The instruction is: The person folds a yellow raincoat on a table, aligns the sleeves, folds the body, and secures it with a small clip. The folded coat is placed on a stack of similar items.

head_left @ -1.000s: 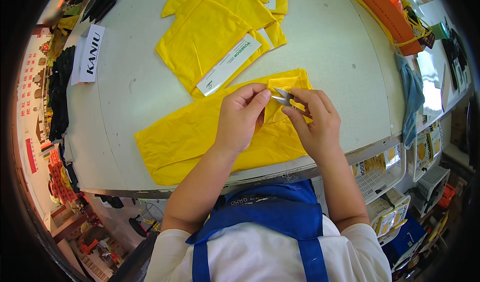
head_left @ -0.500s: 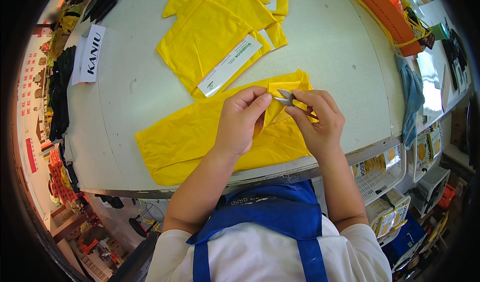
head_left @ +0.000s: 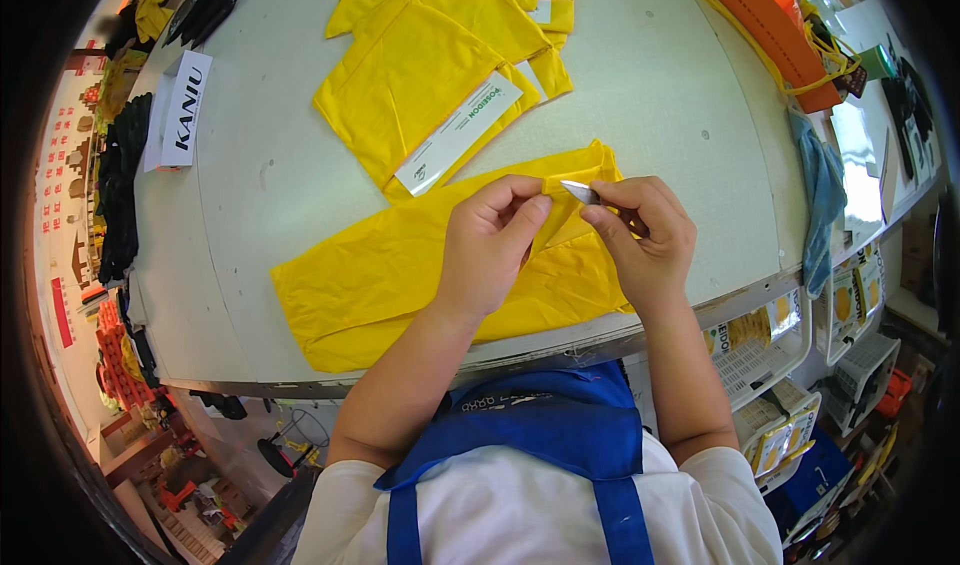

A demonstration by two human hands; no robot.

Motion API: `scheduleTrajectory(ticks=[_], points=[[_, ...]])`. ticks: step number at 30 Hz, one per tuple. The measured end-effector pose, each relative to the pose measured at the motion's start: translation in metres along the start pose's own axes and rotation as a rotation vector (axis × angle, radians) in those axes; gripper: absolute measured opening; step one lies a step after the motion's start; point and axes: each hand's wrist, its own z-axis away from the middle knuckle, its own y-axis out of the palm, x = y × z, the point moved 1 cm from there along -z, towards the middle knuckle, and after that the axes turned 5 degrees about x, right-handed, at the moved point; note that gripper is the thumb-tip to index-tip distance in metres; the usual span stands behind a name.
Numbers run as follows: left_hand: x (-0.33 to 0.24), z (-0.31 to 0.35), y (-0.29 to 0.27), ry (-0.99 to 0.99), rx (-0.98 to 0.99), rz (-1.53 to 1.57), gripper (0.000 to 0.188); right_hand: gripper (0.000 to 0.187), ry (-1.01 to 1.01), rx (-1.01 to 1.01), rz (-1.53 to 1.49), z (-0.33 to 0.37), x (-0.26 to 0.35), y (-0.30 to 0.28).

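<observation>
A long piece of yellow fabric [head_left: 400, 265], folded flat, lies along the near edge of the table. My left hand [head_left: 490, 245] pinches a raised edge of it between thumb and fingers. Held in my right hand [head_left: 645, 235] is a small pair of metal thread snips [head_left: 580, 193]. Their blades are together and point left, at the fabric edge beside my left fingertips. Whether a thread lies between the blades is too small to tell. Beyond my hands lies a pile of folded yellow fabric pieces [head_left: 390, 85], the top one bearing a white label band [head_left: 460, 133].
A white sign card [head_left: 178, 110] stands at the table's left, near black bundles [head_left: 125, 175]. To the right are an orange box [head_left: 775, 35] with yellow cord and a blue cloth [head_left: 822, 195] hanging over the edge. White baskets [head_left: 750, 365] with packages sit below the table at right.
The snips' blades, apart before, have come together. My right hand has shifted slightly right and turned a little. My left hand keeps its pinch with a small shift to the right.
</observation>
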Motion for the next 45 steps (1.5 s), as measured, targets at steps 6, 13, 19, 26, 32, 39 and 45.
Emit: scheduleTrajectory(ticks=[6,13,19,26,32,39,45], points=[[-0.001,-0.001,0.009,0.448,-0.082,-0.554,0.007,0.024,-0.146,-0.019,0.172,-0.003,0.021,-0.007],[-0.009,0.001,0.015,0.542,-0.056,-0.779,0.009,0.021,-0.239,-0.030,0.289,-0.001,0.022,-0.013],[-0.001,0.002,0.008,0.301,-0.059,-0.464,0.009,0.023,0.060,-0.144,0.044,0.002,0.005,-0.021],[0.001,0.002,0.007,0.158,0.016,-0.283,0.012,0.030,-0.078,0.006,0.029,0.003,0.006,0.005],[0.003,0.003,0.003,0.230,-0.004,-0.424,0.012,0.010,0.207,0.058,-0.258,-0.004,-0.002,-0.001],[0.011,-0.001,0.010,0.165,-0.060,-0.324,0.012,0.017,0.285,-0.322,0.345,-0.021,-0.108,-0.074],[0.070,-0.009,0.020,0.549,0.195,-0.928,0.028,0.037,0.419,-0.032,0.131,0.001,-0.104,-0.050]])
